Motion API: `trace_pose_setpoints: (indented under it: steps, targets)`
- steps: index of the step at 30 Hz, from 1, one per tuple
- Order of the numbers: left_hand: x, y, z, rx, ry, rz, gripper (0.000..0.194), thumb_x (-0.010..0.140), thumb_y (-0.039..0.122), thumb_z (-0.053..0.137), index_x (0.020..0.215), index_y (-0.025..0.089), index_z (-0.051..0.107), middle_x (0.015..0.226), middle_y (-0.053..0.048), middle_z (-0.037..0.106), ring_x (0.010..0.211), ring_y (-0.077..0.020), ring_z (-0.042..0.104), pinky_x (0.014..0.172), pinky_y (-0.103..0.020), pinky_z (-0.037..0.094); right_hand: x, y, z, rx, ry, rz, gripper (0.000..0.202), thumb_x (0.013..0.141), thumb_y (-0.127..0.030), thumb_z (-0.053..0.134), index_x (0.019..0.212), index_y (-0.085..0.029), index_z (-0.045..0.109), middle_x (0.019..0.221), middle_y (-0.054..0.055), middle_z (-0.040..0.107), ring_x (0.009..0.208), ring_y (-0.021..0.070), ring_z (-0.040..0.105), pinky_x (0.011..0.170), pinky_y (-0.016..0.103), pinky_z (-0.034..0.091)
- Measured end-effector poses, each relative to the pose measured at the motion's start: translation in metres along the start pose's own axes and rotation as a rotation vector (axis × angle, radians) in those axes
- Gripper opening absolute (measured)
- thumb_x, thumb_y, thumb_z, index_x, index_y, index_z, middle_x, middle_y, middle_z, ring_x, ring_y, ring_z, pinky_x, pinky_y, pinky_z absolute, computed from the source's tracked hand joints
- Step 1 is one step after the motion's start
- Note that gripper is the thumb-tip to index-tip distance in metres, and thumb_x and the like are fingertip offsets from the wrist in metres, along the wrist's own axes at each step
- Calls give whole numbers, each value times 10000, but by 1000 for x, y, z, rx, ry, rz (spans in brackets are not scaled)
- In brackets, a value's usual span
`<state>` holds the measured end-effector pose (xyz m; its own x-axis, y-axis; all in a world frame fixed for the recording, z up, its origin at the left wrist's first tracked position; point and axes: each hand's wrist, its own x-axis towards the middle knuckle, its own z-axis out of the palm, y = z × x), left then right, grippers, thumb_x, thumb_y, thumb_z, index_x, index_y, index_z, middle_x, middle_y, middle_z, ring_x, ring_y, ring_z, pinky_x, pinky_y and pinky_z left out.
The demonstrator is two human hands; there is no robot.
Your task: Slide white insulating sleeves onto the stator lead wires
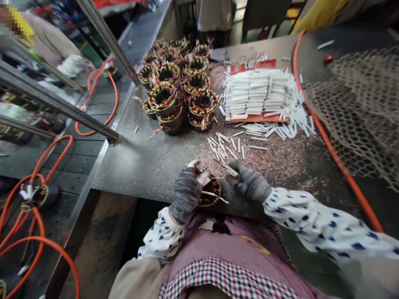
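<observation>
At the near table edge lies a ring-shaped motor stator [214,200] with a dark core and copper windings. My left hand [187,189], in a grey fingerless glove, grips its left side, fingers bent among the lead wires. A white sleeve crosses the stator with a wire end poking out. To the right of the stator, my right hand [252,181], gloved alike, pinches a thin white sleeve tube [228,167] between thumb and fingers. Just beyond it, several loose white tubes [220,146] are scattered. My left fingers hide part of the stator and its wires.
Stacked stators [168,93] stand at the back left. A large pile of white tubes [258,93] lies on a red sheet. Copper clippings litter the table [131,162]. An orange hose [335,151] and netting [368,104] lie right. Metal posts [71,104] rise left; a co-worker [51,39] is beyond.
</observation>
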<state>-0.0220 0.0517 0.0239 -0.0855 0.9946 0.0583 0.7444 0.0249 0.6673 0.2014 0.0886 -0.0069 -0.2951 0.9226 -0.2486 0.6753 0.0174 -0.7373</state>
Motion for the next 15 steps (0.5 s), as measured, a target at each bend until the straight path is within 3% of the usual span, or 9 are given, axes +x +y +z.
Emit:
trace_pose_setpoints:
  steps: [2, 4, 6, 8, 10, 12, 15]
  targets:
    - [-11, 0, -8, -87, -74, -93, 309, 919, 360, 748, 1184, 200, 744, 962, -73, 788, 876, -238, 738, 841, -353, 574, -1, 0, -8, -271, 34, 93, 560, 909, -343, 620, 1405, -92, 557, 1013, 175, 746, 864, 312, 694, 838, 427, 519]
    - [-18, -1, -20, -265, -188, -167, 274, 871, 420, 784, 1040, 205, 775, 884, -57, 782, 823, -239, 725, 771, -335, 552, -3, -5, -17, -444, 135, 90, 680, 899, -381, 657, 1459, -26, 502, 1215, 299, 696, 1098, 428, 670, 982, 550, 493]
    - [-21, -6, -39, -512, -218, -288, 302, 815, 473, 808, 903, 187, 772, 816, -38, 760, 762, -217, 693, 702, -305, 516, -8, -15, -21, -426, 293, -1, 704, 899, -426, 652, 1450, -13, 503, 1383, 338, 607, 1310, 489, 566, 1120, 624, 412]
    - [-23, -17, -66, -726, -171, -398, 358, 777, 521, 813, 805, 170, 749, 725, -13, 707, 675, -174, 636, 642, -277, 475, -20, -25, -18, -269, 407, -92, 675, 904, -492, 617, 1442, -95, 530, 1434, 279, 600, 1367, 474, 542, 1164, 629, 406]
    - [-26, -31, -98, -842, -78, -422, 406, 740, 547, 824, 686, 164, 700, 613, 15, 614, 568, -122, 542, 573, -257, 421, -35, -28, -11, -127, 451, -139, 636, 886, -586, 596, 1423, -245, 569, 1386, 202, 654, 1311, 458, 602, 1118, 654, 468]
    - [-29, -49, -130, -889, 75, -420, 445, 716, 546, 834, 590, 167, 637, 542, 33, 527, 500, -91, 456, 512, -249, 365, -43, -23, -1, -108, 408, -172, 602, 866, -611, 593, 1408, -350, 596, 1301, 184, 695, 1251, 462, 644, 1074, 689, 496]
    - [-22, -78, -175, -945, 466, -432, 357, 726, 469, 845, 646, 174, 661, 567, 20, 561, 544, -123, 524, 530, -264, 417, -39, -13, 18, -39, 430, -252, 783, 819, -643, 594, 1556, -415, 463, 1341, 235, 648, 1304, 512, 589, 1020, 751, 477]
